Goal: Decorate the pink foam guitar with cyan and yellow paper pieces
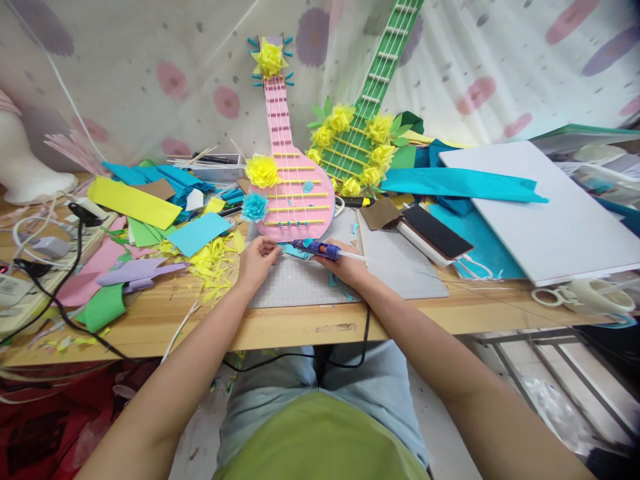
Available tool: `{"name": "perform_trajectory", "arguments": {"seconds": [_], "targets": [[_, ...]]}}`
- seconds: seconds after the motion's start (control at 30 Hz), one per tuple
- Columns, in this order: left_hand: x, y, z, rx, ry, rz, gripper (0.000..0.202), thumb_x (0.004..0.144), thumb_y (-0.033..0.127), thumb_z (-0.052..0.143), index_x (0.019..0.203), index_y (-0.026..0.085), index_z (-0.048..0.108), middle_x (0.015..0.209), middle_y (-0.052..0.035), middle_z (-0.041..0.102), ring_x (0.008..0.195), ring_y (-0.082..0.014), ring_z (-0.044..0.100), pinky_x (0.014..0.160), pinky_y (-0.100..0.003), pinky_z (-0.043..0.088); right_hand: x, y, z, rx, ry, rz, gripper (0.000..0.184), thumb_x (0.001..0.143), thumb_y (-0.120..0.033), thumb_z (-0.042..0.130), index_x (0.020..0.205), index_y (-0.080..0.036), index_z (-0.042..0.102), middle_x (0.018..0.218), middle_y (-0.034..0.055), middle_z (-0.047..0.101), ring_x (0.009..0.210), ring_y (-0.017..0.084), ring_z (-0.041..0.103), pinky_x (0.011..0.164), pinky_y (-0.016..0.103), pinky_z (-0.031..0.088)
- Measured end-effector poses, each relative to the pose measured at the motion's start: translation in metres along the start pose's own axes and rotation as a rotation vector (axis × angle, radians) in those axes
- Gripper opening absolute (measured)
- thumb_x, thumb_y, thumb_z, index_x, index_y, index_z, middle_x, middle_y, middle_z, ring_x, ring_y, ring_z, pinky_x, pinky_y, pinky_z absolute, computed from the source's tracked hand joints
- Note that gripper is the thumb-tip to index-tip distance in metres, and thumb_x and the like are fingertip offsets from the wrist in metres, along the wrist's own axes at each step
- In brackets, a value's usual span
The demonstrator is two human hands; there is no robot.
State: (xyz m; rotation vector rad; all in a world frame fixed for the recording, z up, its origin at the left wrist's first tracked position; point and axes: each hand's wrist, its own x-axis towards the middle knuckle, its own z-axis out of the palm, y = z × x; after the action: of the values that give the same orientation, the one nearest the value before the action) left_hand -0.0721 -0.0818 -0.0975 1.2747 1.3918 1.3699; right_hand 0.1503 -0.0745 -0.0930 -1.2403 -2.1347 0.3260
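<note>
A plain olive-green fabric top (320, 440) curves across the torso, with faded, pale-blue, denim-like trousers (377, 383) creased at the legs; left hand (257, 261), right hand (345, 265) and both forearms (193, 357) are bare.

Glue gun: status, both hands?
Right hand holding glue gun. Left hand at pink instrument's lower edge, grip unclear. Black cord hanging over table edge.

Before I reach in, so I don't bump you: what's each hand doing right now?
Left hand: fingers curled near the lower edge of the pink instrument; any grip can't be told.
Right hand: closed around the glue gun.
</note>
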Motion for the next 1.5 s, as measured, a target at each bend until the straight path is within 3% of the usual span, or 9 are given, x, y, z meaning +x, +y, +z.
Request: {"name": "perform_trajectory", "arguments": {"seconds": [0.13, 0.23, 0.47, 0.67, 0.83, 0.97, 1.23, 1.5], "targets": [[0.001, 0.002, -0.001, -0.03, 0.025, 0.001, 0.034, 0.057, 0.036, 0.074, 0.078, 0.016, 0.057, 0.071, -0.002, 0.063, 0.065, -0.0157, 0.063, 0.049, -0.024, 0.05, 0.001, 0.005, 0.0, 0.052, 0.107, 0.071, 0.036, 0.078, -0.056, 0.054, 0.078, -0.02, 0.06, 0.072, 0.0047, 0.065, 0.069, 0.02, 0.06, 0.062, 0.029, 0.041], [0.003, 0.004, -0.006, -0.079, 0.061, 0.013, 0.034, 0.056, 0.036, 0.074, 0.078, 0.016, 0.057, 0.071, -0.0023, 0.063, 0.065, -0.0153, 0.063, 0.049, -0.024, 0.051, 0.001, 0.012, -0.003, 0.103, 0.259, 0.174, 0.043, 0.073, -0.062, 0.055, 0.074, -0.019, 0.059, 0.069, 0.0042, 0.063, 0.063, 0.019, 0.057, 0.06, 0.03, 0.041], [0.006, 0.016, -0.028, -0.215, 0.273, -0.029, 0.037, 0.052, 0.03, 0.077, 0.079, 0.014, 0.057, 0.069, -0.0016, 0.064, 0.065, -0.0162, 0.066, 0.052, -0.024, 0.053, 0.002, 0.029, -0.024, 0.396, 0.581, 0.512, 0.046, 0.064, -0.06, 0.061, 0.065, -0.015, 0.06, 0.054, 0.0021, 0.056, 0.055, 0.016, 0.054, 0.053, 0.028, 0.042], [0.018, 0.035, -0.058, -0.213, 0.392, -0.043, 0.028, 0.054, 0.021, 0.074, 0.076, 0.013, 0.058, 0.069, -0.0026, 0.066, 0.064, -0.0158, 0.067, 0.056, -0.025, 0.054, 0.004, 0.025, -0.03, 0.473, 0.634, 0.559, 0.04, 0.061, -0.055, 0.064, 0.061, -0.015, 0.06, 0.05, 0.001, 0.054, 0.051, 0.015, 0.054, 0.052, 0.027, 0.043], [0.046, 0.055, -0.091, -0.003, 0.181, -0.092, 0.028, 0.051, 0.019, 0.076, 0.073, 0.012, 0.061, 0.065, -0.0041, 0.065, 0.063, -0.0196, 0.067, 0.057, -0.029, 0.055, 0.002, 0.022, -0.026, 0.442, 0.591, 0.603, 0.045, 0.057, -0.057, 0.066, 0.063, -0.013, 0.063, 0.05, 0.0015, 0.055, 0.05, 0.015, 0.053, 0.05, 0.027, 0.043], [0.07, 0.066, -0.106, 0.144, 0.059, -0.169, 0.033, 0.046, 0.022, 0.08, 0.071, 0.012, 0.061, 0.064, -0.0063, 0.066, 0.067, -0.0229, 0.068, 0.061, -0.033, 0.056, 0.003, 0.026, -0.023, 0.414, 0.59, 0.57, 0.044, 0.058, -0.057, 0.066, 0.063, -0.014, 0.063, 0.052, 0.0021, 0.057, 0.053, 0.016, 0.055, 0.052, 0.027, 0.044], [0.103, 0.056, -0.102, 0.197, -0.067, -0.176, 0.043, 0.036, 0.03, 0.085, 0.068, 0.013, 0.06, 0.063, -0.0057, 0.067, 0.064, -0.0227, 0.067, 0.063, -0.037, 0.057, 0.004, 0.023, -0.026, 0.459, 0.594, 0.617, 0.04, 0.057, -0.055, 0.068, 0.061, -0.015, 0.06, 0.043, -0.0023, 0.047, 0.044, 0.013, 0.049, 0.045, 0.026, 0.044], [0.109, 0.057, -0.09, 0.191, -0.097, -0.191, 0.041, 0.038, 0.028, 0.084, 0.068, 0.012, 0.062, 0.061, -0.0054, 0.066, 0.065, -0.0223, 0.067, 0.064, -0.037, 0.057, 0.004, 0.024, -0.024, 0.473, 0.605, 0.622, 0.041, 0.057, -0.055, 0.069, 0.061, -0.016, 0.059, 0.044, -0.0027, 0.048, 0.043, 0.011, 0.046, 0.045, 0.027, 0.045]]}}
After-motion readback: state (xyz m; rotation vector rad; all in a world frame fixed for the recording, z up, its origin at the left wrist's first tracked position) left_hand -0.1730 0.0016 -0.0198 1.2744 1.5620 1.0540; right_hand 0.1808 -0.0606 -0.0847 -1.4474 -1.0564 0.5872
